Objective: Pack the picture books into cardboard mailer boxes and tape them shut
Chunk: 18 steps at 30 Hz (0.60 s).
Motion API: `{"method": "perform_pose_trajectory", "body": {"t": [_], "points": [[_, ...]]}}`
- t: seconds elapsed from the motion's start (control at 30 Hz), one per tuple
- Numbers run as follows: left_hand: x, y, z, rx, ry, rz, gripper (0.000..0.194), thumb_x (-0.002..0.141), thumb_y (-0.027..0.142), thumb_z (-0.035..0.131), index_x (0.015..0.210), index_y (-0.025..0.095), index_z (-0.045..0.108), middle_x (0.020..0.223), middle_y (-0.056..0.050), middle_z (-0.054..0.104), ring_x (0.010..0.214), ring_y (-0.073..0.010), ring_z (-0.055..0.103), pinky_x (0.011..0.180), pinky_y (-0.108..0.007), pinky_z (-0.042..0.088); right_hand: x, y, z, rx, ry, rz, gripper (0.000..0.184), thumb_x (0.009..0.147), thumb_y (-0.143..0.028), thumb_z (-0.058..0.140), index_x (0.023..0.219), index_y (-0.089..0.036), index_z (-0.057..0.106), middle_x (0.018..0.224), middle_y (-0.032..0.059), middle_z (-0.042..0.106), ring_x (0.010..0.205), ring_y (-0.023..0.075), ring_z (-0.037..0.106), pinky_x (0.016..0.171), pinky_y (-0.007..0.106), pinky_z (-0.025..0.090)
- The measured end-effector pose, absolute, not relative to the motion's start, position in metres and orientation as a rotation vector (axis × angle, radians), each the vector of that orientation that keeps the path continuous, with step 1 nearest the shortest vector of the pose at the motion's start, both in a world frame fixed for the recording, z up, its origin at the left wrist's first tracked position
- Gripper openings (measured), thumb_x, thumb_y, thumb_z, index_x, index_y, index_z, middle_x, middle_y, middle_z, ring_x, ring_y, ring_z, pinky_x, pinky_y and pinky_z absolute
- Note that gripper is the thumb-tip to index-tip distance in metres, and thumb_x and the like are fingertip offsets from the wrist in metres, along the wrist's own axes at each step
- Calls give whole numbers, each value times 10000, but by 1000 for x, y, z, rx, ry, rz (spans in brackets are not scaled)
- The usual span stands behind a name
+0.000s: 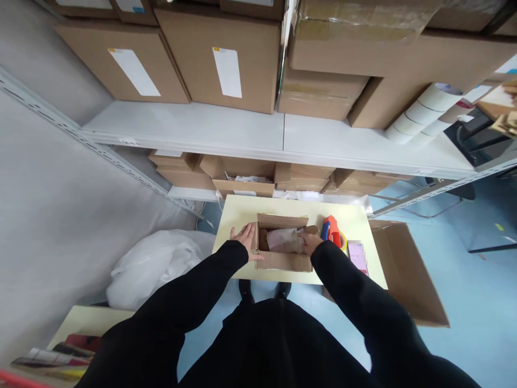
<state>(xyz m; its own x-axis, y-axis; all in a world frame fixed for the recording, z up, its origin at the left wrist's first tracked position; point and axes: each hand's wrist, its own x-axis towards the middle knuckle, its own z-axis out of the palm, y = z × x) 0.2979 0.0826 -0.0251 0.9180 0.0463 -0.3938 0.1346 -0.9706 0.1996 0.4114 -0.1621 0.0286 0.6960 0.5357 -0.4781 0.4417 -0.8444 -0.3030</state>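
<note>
A small open cardboard box [285,262] stands on the cream table with its flaps folded out. Inside it lies something in thin white wrapping [281,240]; what the wrapping covers is hidden. My left hand [246,240] rests against the box's left end, fingers spread, holding nothing. Over the right end reaches my right hand [310,243], its index finger stretched out onto the wrapping and the other fingers partly hidden. Just right of that hand sits a red and blue tape dispenser [332,230] with a roll of yellow tape [343,241].
A pink-and-white label stack [357,256] lies on the table [238,211]. Beyond rises a shelf [194,123] of cartons and tape rolls [424,113]. A large open carton [407,275] stands at the right, a white plastic bag [151,264] at the left.
</note>
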Motion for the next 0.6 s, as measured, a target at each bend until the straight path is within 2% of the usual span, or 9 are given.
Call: {"method": "perform_pose_trajectory", "body": {"t": [0.07,0.13,0.2,0.27,0.33,0.4,0.47,0.53,0.6], "points": [[299,87,-22,2820,94,-570,1187,475,727,543,1389,123,86,1452,-137,75,1316,-314,94,1031,-532,50,414,-189,28,-2714,-878,764,639,674,-239,642,1260,-136,410,1227,154,487,1118,294,455,909,412,372],[297,91,-19,2802,70,-536,1194,449,695,599,1389,148,105,1455,-139,48,1319,-320,67,1033,-523,71,414,-218,18,-2690,-946,560,966,550,-326,719,1360,-141,225,1390,195,259,1263,344,250,971,478,287],[293,95,-18,2792,101,-478,1164,430,645,659,1381,195,160,1457,-138,-1,1315,-353,19,1019,-557,49,410,-244,-1,-2613,-951,421,1127,506,-397,733,1387,-111,90,1418,232,138,1298,363,136,972,523,265],[287,97,-21,2735,174,-376,1079,449,584,696,1359,231,238,1457,-129,-47,1306,-384,-8,1004,-588,60,405,-262,-23,-2474,-937,366,1025,597,-429,669,1389,-132,91,1402,212,216,1285,332,216,956,514,313],[281,97,-27,2558,235,-218,968,539,527,678,1354,219,253,1460,-126,-32,1310,-362,55,1017,-544,162,401,-270,-42,-2362,-875,335,829,696,-429,581,1372,-155,188,1342,183,357,1225,297,358,911,476,394],[276,95,-34,2282,326,-72,892,649,468,616,1375,193,177,1445,-152,124,1282,-297,248,990,-454,313,399,-270,-54,-2305,-822,334,677,751,-405,520,1339,-167,283,1240,162,486,1108,271,498,849,439,460],[274,92,-41,2026,431,-5,826,709,420,566,1377,166,153,1343,-170,368,1172,-245,439,932,-404,407,401,-266,-60,-2293,-850,352,603,765,-358,498,1316,-173,337,1157,145,558,1011,261,567,817,430,483],[273,90,-46,1900,448,-9,707,725,374,539,1336,130,278,1205,-160,525,1094,-232,515,922,-401,422,405,-263,-61,-2297,-938,391,596,755,-271,482,1326,-188,328,1159,126,563,1006,258,570,824,435,479],[272,90,-49,1933,312,-42,606,706,289,520,1272,114,396,1181,-135,551,1121,-233,493,956,-400,393,410,-261,-62,-2291,-1030,435,686,696,-146,464,1354,-195,276,1229,113,514,1063,246,538,853,422,465]]}}
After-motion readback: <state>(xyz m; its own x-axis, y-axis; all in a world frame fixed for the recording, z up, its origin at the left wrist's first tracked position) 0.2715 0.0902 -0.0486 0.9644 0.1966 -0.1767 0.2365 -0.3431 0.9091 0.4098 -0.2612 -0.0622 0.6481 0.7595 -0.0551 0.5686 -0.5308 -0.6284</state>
